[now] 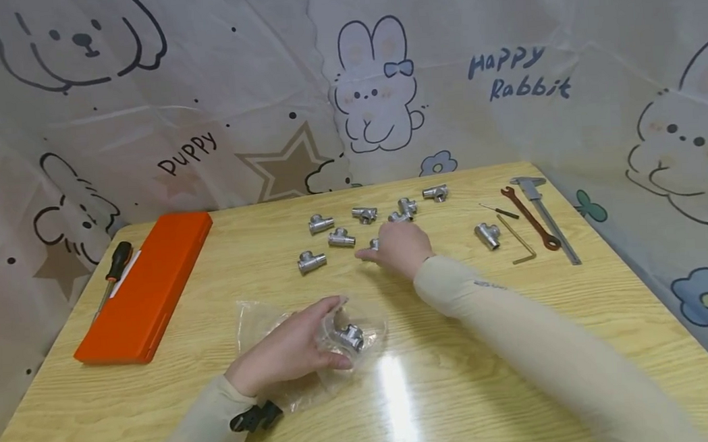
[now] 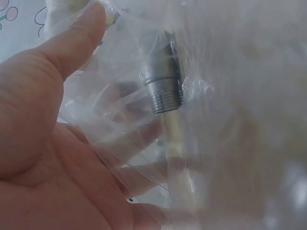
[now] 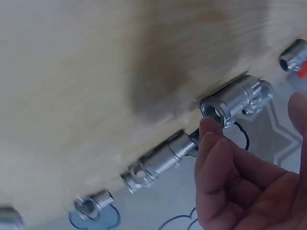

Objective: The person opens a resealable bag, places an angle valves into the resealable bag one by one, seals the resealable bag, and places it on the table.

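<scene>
My left hand [image 1: 294, 343] holds a clear plastic bag [image 1: 253, 315] near the front of the table, its thumb and fingers curved round the bag's mouth. Inside lies a metal tee pipe fitting [image 1: 352, 337]; its threaded end [image 2: 165, 98] shows blurred through the film in the left wrist view. Farther back, my right hand [image 1: 403, 248] reaches down over another tee fitting [image 1: 374, 245], which it partly hides. In the right wrist view its fingertips are close to a fitting's threaded opening [image 3: 213, 112], with the thumb [image 3: 298, 112] spread apart; contact is unclear.
Several similar fittings [image 1: 311, 261] lie across the back of the table, and one fitting [image 1: 487, 235] is off to the right. Beside that are a hex key [image 1: 519, 241], small screwdriver [image 1: 505, 212], wrench [image 1: 530, 218] and caliper [image 1: 551, 219]. An orange case [image 1: 145, 288] and screwdriver [image 1: 119, 262] occupy the left.
</scene>
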Motion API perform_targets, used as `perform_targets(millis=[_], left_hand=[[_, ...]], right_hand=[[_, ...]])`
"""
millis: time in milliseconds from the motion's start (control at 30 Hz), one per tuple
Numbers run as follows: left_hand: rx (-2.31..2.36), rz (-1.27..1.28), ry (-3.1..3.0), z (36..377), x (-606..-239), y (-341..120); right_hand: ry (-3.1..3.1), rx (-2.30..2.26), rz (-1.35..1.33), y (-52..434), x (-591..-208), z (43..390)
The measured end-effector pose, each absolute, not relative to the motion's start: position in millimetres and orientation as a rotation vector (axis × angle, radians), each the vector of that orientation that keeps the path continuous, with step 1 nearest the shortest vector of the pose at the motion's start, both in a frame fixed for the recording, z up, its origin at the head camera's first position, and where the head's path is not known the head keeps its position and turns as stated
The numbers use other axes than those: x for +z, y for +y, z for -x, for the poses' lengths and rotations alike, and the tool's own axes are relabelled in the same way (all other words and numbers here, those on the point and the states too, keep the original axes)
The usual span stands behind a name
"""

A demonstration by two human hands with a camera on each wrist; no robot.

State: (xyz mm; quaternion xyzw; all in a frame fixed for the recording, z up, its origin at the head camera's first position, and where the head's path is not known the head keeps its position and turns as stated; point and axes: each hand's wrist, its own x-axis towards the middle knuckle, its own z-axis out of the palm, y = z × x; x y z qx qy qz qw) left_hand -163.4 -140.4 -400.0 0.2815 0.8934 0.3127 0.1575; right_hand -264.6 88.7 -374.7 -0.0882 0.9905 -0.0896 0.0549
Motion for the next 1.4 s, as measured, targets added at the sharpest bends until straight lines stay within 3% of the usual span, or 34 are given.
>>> perform_targets(millis=[500, 800, 1167, 1400], left_hand=[[0.903, -0.827, 2.583, 162, -401, -139], [0.913, -0.838, 2.564, 161, -402, -140], [0.836, -0.854, 2.592, 160, -400, -135], [0.799, -0.851, 2.572, 155, -401, -135]], right_hand=[[2.957, -0.106, 0.067, 59, -383, 280], [2.991, 0.041, 0.114, 50, -392, 287], [2.931, -0.423, 0.285, 91, -387, 273], [2.917, -0.493, 0.311, 118, -382, 260]])
